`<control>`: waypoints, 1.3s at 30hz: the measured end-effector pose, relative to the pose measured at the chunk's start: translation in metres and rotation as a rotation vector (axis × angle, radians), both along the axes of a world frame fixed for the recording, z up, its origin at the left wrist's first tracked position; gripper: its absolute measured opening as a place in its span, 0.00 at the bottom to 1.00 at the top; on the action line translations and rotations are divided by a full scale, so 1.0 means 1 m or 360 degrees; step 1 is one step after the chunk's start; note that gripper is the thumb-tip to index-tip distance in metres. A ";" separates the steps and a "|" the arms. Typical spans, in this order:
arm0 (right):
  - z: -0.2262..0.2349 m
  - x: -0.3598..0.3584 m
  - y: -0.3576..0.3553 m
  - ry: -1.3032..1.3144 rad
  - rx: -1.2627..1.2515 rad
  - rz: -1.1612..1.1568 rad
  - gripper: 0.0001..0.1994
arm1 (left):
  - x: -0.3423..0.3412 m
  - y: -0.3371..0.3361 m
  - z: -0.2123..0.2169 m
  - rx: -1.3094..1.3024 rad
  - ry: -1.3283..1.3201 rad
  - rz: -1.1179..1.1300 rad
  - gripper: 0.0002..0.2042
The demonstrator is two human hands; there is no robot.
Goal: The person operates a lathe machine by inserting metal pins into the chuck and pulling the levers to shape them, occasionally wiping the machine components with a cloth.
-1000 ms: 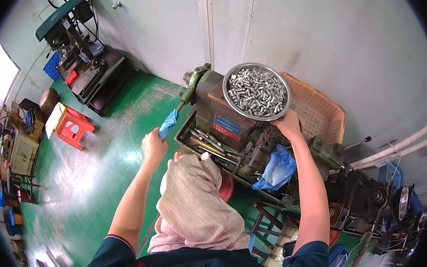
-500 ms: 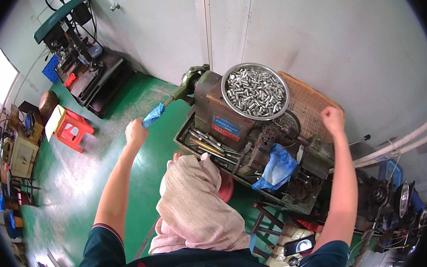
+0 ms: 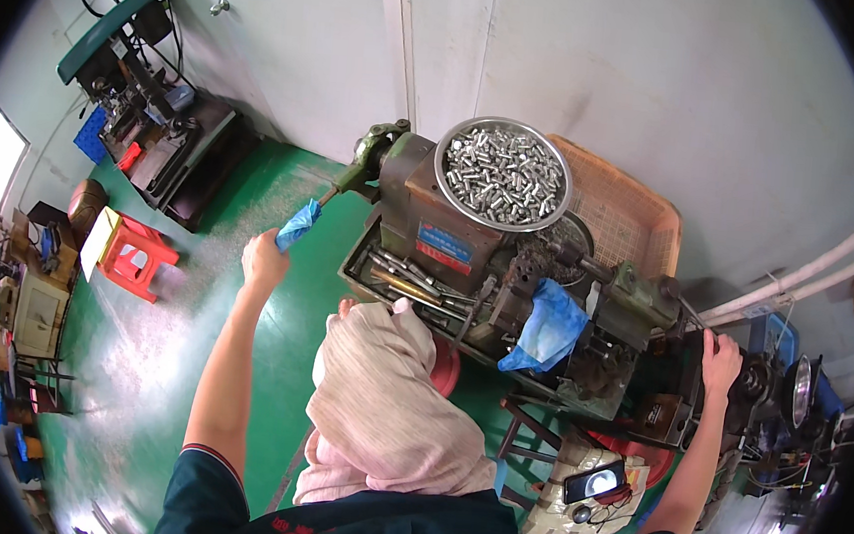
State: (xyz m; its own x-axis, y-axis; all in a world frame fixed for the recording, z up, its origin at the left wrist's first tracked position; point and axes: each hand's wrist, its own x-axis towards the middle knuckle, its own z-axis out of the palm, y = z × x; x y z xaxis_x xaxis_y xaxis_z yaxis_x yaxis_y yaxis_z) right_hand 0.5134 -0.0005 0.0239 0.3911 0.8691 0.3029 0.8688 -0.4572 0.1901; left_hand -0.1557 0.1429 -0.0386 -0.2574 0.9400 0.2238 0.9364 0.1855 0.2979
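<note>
My left hand [image 3: 265, 260] is closed round a lever handle wrapped in blue material [image 3: 300, 224], at the left end of a small lathe-like machine [image 3: 411, 187]. Off to the right, my right hand [image 3: 720, 363] is closed at the end of a thin metal lever [image 3: 691, 313] that slants down from the machine's right-hand unit [image 3: 645, 296]; the lever's tip is hidden in the fingers. A blue cloth [image 3: 549, 322] drapes over the machine's middle. On top stands a round steel bowl [image 3: 499, 223] full of short shiny metal pins [image 3: 505, 173].
Behind the machine a brown woven basket [image 3: 641, 219] leans by the wall. Loose rods [image 3: 401, 283] lie in the machine's front tray. A beige cloth [image 3: 391, 405] covers my lap. A phone [image 3: 594, 482] rests at lower right; a red stool [image 3: 137, 256] stands left.
My right hand has moved from a fist in front of the basket down and right to the lever, whose end has swung down. My left hand stays on the wrapped handle.
</note>
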 end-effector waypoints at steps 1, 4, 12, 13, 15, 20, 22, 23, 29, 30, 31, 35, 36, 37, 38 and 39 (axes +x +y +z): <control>0.002 -0.005 -0.004 0.0075 0.0055 0.0030 0.19 | 0.001 0.000 0.000 -0.0003 -0.0004 -0.0006 0.04; -0.006 -0.003 -0.013 0.0052 0.0247 0.0201 0.21 | 0.002 0.000 0.003 0.0008 0.0001 -0.0006 0.04; -0.005 -0.014 -0.017 0.0031 0.0142 0.0054 0.22 | 0.001 0.000 0.001 -0.0011 0.0034 -0.0003 0.03; -0.005 -0.016 -0.017 0.0032 0.0141 0.0054 0.22 | 0.001 0.000 0.001 -0.0011 0.0035 -0.0003 0.03; -0.005 -0.019 -0.016 0.0021 0.0187 0.0064 0.23 | 0.001 -0.001 0.001 0.0000 0.0029 0.0000 0.04; -0.005 -0.019 -0.017 -0.0008 0.0193 0.0043 0.22 | 0.004 -0.001 0.003 0.0022 0.0000 0.0010 0.04; -0.004 -0.020 -0.017 -0.0015 0.0184 0.0025 0.22 | 0.004 0.000 0.003 0.0032 -0.0013 0.0023 0.04; -0.004 -0.021 -0.017 -0.0029 0.0196 0.0036 0.22 | 0.004 0.000 0.004 0.0023 -0.0020 0.0003 0.05; -0.005 -0.024 -0.017 -0.0029 0.0187 0.0000 0.23 | 0.003 0.000 0.003 0.0025 -0.0054 -0.0030 0.05; -0.005 -0.024 -0.017 -0.0033 0.0182 -0.0009 0.23 | 0.003 0.000 0.003 0.0027 -0.0056 -0.0027 0.05; -0.005 -0.024 -0.017 -0.0035 0.0183 -0.0010 0.23 | 0.003 0.000 0.003 0.0028 -0.0059 -0.0028 0.05; -0.005 -0.026 -0.018 -0.0047 0.0170 -0.0029 0.23 | 0.001 0.001 0.002 0.0028 -0.0044 -0.0040 0.06; -0.005 -0.028 -0.018 -0.0045 0.0176 -0.0046 0.23 | 0.001 0.001 0.001 0.0032 -0.0043 -0.0037 0.06; -0.004 -0.029 -0.018 -0.0048 0.0176 -0.0046 0.23 | 0.002 0.000 0.002 0.0031 -0.0046 -0.0038 0.06; -0.004 -0.029 -0.019 -0.0036 0.0158 -0.0069 0.24 | 0.003 0.000 0.003 0.0032 -0.0046 -0.0038 0.06; -0.003 -0.029 -0.019 -0.0025 0.0140 -0.0092 0.24 | 0.004 0.000 0.003 0.0033 -0.0046 -0.0038 0.06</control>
State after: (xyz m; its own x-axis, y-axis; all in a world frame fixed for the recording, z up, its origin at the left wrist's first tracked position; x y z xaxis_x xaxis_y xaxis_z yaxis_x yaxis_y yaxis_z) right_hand 0.4839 -0.0192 0.0204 0.4344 0.8150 0.3835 0.8377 -0.5220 0.1605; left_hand -0.1522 0.1431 -0.0352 -0.2414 0.9413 0.2361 0.9314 0.1565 0.3285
